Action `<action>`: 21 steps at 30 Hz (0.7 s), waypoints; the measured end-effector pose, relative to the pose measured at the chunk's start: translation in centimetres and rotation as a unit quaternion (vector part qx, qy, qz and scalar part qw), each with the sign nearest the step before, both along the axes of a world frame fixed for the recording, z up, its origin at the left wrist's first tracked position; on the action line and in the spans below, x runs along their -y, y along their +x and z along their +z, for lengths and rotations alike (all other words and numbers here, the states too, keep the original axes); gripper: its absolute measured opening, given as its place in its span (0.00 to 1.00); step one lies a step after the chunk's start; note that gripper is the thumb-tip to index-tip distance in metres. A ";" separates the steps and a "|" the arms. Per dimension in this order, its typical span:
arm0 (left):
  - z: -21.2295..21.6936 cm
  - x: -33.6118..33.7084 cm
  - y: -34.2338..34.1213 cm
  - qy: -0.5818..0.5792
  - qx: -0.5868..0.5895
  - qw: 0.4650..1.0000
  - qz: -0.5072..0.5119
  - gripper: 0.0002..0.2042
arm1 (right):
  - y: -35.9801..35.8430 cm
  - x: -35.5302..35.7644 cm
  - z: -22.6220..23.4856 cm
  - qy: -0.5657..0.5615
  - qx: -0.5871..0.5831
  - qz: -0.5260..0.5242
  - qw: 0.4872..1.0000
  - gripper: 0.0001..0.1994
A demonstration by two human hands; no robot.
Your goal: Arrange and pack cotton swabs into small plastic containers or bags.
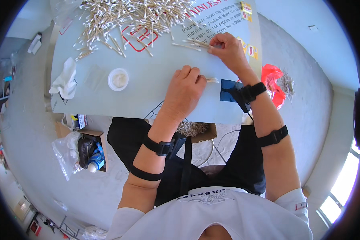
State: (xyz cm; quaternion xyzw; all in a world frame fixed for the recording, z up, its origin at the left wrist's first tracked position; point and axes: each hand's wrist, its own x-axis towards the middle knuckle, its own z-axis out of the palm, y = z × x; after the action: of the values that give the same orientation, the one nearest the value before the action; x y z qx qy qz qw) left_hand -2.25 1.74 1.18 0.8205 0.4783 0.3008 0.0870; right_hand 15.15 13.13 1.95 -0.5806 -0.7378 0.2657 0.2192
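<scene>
My left hand (185, 91) is closed round a small bundle of cotton swabs (212, 80), whose white tips stick out to the right of the fingers. Farther off and to the right, my right hand (229, 51) pinches a few cotton swabs (200, 43) between thumb and fingers; they point left, just above the table. One loose cotton swab (186, 47) lies beside them. A large heap of cotton swabs (124, 18) spreads over the far side of the table (148, 88), with stray ones along its near edge.
A round white tub (118, 79) and a crumpled white tissue (65, 79) are on the table's left. A dark blue square (229, 91) lies near its right front. Yellow stickers (252, 51) line the right edge. Below stand an open box (96, 148) and a carton of swabs (194, 130).
</scene>
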 end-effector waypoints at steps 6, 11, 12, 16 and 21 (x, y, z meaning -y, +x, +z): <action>-0.1 -0.4 -0.1 -0.016 0.028 0.999 0.001 0.06 | 0.7 2.2 -0.1 -0.009 -0.085 0.013 0.996 0.11; 0.6 -0.6 -0.4 -0.071 0.040 0.997 -0.005 0.11 | 0.3 2.2 0.2 0.006 -0.142 -0.028 0.989 0.09; 0.8 -0.8 -0.5 -0.052 0.043 0.997 0.021 0.16 | 0.4 2.1 0.0 0.006 -0.143 -0.029 0.989 0.09; 0.2 -1.6 -0.7 -0.020 -0.017 0.993 0.114 0.29 | 0.5 1.6 -0.5 0.006 -0.062 0.019 0.998 0.06; -1.1 -2.1 -0.9 -0.042 -0.091 0.985 0.138 0.30 | 0.4 1.4 -0.3 0.023 -0.029 0.041 0.998 0.07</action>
State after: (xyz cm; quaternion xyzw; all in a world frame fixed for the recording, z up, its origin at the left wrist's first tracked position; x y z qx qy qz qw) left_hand -3.15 3.80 0.08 0.7659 0.6056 0.2131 0.0351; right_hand 15.53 11.75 1.65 -0.5367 -0.7602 0.2743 0.2425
